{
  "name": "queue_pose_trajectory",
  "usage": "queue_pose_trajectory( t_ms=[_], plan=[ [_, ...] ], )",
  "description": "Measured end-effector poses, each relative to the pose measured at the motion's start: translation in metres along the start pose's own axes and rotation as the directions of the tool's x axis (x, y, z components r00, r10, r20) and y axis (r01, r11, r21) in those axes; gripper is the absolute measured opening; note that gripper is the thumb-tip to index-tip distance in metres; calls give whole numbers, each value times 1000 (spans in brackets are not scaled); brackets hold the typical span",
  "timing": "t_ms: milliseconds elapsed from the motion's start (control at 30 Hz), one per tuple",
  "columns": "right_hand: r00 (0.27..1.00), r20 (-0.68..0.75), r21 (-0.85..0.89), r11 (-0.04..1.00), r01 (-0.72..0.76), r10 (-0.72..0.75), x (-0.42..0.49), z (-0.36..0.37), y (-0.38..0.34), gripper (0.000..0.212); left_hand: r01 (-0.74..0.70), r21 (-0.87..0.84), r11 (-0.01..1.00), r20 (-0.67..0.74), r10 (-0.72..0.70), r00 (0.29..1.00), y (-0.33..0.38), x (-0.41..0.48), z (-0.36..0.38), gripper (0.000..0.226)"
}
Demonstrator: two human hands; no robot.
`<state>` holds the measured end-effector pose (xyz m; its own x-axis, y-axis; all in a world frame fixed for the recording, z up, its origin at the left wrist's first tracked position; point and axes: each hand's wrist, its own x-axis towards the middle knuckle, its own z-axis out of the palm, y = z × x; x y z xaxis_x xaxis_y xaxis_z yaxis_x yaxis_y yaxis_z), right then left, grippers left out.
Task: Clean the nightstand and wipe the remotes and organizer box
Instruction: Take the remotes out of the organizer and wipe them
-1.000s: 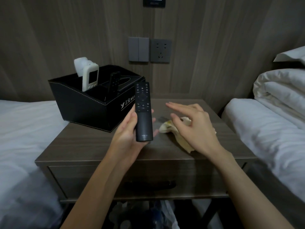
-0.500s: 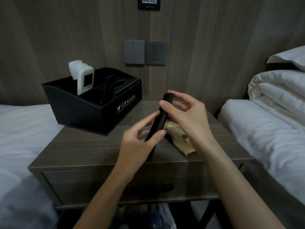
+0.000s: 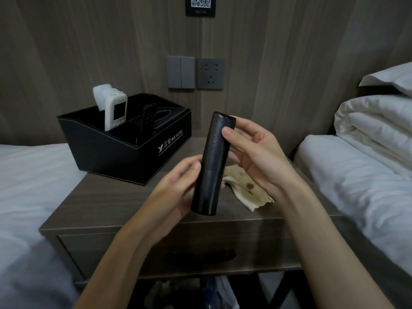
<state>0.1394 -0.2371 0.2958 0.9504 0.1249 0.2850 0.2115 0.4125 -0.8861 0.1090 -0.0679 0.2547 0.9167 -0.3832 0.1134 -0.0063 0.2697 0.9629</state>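
Observation:
I hold a long black remote (image 3: 211, 166) upright over the nightstand (image 3: 107, 201), its textured back facing me. My left hand (image 3: 174, 192) grips its lower half. My right hand (image 3: 256, 157) pinches its upper end between thumb and fingers. A yellowish spotted cloth (image 3: 247, 190) lies on the nightstand under my right hand, partly hidden. The black organizer box (image 3: 133, 157) stands at the back left, holding a white remote (image 3: 116, 113) and a small black remote (image 3: 147, 119).
White beds flank the nightstand on the left (image 3: 24, 188) and right (image 3: 365, 175), with folded bedding (image 3: 374, 123) at the right. A switch (image 3: 180, 72) and socket (image 3: 210, 73) sit on the wood wall behind. The drawer front has a dark handle (image 3: 200, 256).
My right hand left the cloth and took the remote's top end. Together the hands turned the remote from buttons facing me to its back facing me.

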Motion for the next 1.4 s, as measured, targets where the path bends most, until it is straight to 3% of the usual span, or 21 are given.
queue_pose_trajectory(
  t_ms=[167, 267, 333, 433, 500, 567, 700, 867, 1067, 1233, 1400],
  plan=[
    [999, 39, -39, 999, 19, -18, -2, 6, 2, 41, 49, -147, 988, 70, -39, 997, 3, -3, 2, 41],
    [997, 2, -253, 964, 78, -80, -1, 3, 4, 30, 40, -174, 984, 17, -37, 999, 1, -2, -4, 43],
    [991, -18, -452, 885, 113, -135, 1, -5, 7, 25, 14, -156, 988, -28, -18, 999, 1, 0, -8, 45],
    [989, 47, -739, 661, 129, -140, 5, -18, 13, 23, -43, -138, 989, -88, 31, 996, 1, 0, -14, 44],
    [989, 146, -907, 398, 140, -15, 7, -24, 21, 27, -72, -143, 987, -140, 52, 989, 1, 1, -18, 42],
    [977, 168, -968, 209, 139, 128, 9, -29, 32, 35, -84, -156, 984, -175, 56, 983, 1, 1, -23, 42],
    [984, 122, -992, 49, 117, 127, 9, -39, 43, 31, -85, -168, 982, -219, 47, 975, 1, 2, -25, 41],
    [992, 97, -992, 71, 103, -86, 6, -43, 40, 11, -66, -73, 995, -233, 48, 971, 1, 0, -25, 43],
    [858, 31, -854, 433, 289, -513, -3, -14, 10, 15, -35, 29, 999, -207, 40, 978, -2, 0, -19, 53],
    [774, 46, -827, 410, 384, -631, 0, 0, 10, 17, -34, 38, 999, -199, 41, 979, -6, 3, -11, 44],
    [778, 37, -807, 440, 393, -628, 3, 1, 19, 19, -26, 7, 1000, -188, 27, 982, -5, 3, -7, 41]
  ],
)
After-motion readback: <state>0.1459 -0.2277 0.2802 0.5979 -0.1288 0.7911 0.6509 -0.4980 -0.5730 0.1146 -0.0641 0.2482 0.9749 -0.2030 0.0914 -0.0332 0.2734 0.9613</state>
